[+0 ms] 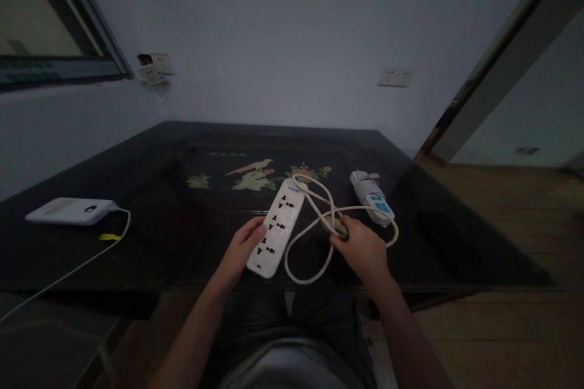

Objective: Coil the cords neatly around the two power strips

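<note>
A white power strip with several sockets lies tilted over the black table in front of me. My left hand grips its left edge, the thumb on top. From its far end runs a white cord in loose, crossing loops to the right. My right hand is closed around part of the cord and what looks like its plug, partly hidden by the fingers. Just beyond that hand lies a second, smaller power strip with blue socket faces and a grey cord wound around it.
A white power bank with a cable sits at the table's left. The black table bears a bird-and-flower picture. Behind it, wall sockets are on the right, and a loose socket box hangs at the left.
</note>
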### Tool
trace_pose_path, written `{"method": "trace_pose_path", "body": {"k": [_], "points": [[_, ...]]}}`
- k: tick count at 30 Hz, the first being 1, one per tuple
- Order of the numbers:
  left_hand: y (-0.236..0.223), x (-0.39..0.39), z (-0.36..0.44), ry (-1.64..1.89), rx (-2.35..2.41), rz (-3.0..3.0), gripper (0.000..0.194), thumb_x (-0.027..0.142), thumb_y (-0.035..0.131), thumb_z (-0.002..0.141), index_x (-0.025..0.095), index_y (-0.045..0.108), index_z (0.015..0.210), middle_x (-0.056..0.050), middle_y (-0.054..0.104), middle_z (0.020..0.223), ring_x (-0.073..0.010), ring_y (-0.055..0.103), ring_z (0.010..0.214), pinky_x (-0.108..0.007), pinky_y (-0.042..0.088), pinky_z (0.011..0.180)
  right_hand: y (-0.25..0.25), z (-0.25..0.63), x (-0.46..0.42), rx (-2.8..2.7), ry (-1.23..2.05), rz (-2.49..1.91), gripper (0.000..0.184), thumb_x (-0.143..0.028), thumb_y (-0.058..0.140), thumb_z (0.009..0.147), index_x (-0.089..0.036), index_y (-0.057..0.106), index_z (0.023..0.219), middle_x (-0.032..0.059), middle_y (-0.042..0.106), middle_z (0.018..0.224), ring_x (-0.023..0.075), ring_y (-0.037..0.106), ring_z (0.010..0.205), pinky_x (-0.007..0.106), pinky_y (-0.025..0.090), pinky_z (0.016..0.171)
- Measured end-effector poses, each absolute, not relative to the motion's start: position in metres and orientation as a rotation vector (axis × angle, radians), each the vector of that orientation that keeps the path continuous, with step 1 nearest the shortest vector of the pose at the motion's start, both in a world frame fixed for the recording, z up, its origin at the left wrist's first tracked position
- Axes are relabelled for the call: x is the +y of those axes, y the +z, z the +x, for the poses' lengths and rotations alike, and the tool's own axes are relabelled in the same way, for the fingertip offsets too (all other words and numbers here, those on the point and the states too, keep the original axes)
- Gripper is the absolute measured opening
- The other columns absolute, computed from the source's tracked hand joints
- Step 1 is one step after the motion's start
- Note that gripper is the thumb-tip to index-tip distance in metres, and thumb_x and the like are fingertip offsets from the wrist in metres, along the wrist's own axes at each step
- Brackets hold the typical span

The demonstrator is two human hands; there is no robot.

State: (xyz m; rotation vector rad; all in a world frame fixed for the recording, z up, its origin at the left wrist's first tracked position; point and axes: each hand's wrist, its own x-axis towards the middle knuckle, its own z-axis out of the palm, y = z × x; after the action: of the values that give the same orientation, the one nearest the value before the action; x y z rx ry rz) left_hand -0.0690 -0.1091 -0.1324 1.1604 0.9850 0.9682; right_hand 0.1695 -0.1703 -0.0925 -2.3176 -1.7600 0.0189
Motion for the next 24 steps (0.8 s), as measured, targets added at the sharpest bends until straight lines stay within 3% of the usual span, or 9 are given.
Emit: {"method": "trace_pose_path", "body": {"k": [11, 17, 24], "points": [[-0.135, -0.108, -0.08, 0.984, 1.112, 1.432, 0.055, 0.057, 0.058, 0.077, 0.017, 0.063, 0.114, -0.008, 0.069, 0.111, -0.0244, 0.063, 0.098, -0.03, 0.05, 0.079, -0.08, 0.184, -0.188, -1.86, -0.224, -2.189, 0.024, -0.028, 0.058, 0.08, -0.021, 0.062, 0.103, 0.0054, 0.066, 0.1, 0.0215, 0.063, 0.084, 0.028, 0.038, 0.062], [-0.139, -0.11, -0.077, 0.92, 1.172, 1.589, 0.053, 0.054, 0.047, 0.084, 0.013, 0.059, 0.115, -0.01, 0.068, 0.11, -0.0253, 0.062, 0.1, -0.033, 0.049, 0.083, -0.089, 0.189, -0.179, -1.809, -0.254, -2.146, 0.024, -0.027, 0.059, 0.079, -0.019, 0.062, 0.102, 0.0049, 0.067, 0.099, 0.0222, 0.063, 0.087, 0.028, 0.04, 0.065], [-0.139, -0.101, -0.091, 0.771, 1.31, 1.702, 0.048, 0.051, 0.045, 0.082, 0.014, 0.064, 0.107, -0.01, 0.071, 0.103, -0.0261, 0.064, 0.092, -0.035, 0.048, 0.081, -0.099, 0.183, -0.17, -1.847, -0.158, -2.153, 0.023, -0.027, 0.061, 0.079, -0.02, 0.062, 0.101, 0.0044, 0.068, 0.1, 0.0217, 0.064, 0.089, 0.028, 0.039, 0.065]]}}
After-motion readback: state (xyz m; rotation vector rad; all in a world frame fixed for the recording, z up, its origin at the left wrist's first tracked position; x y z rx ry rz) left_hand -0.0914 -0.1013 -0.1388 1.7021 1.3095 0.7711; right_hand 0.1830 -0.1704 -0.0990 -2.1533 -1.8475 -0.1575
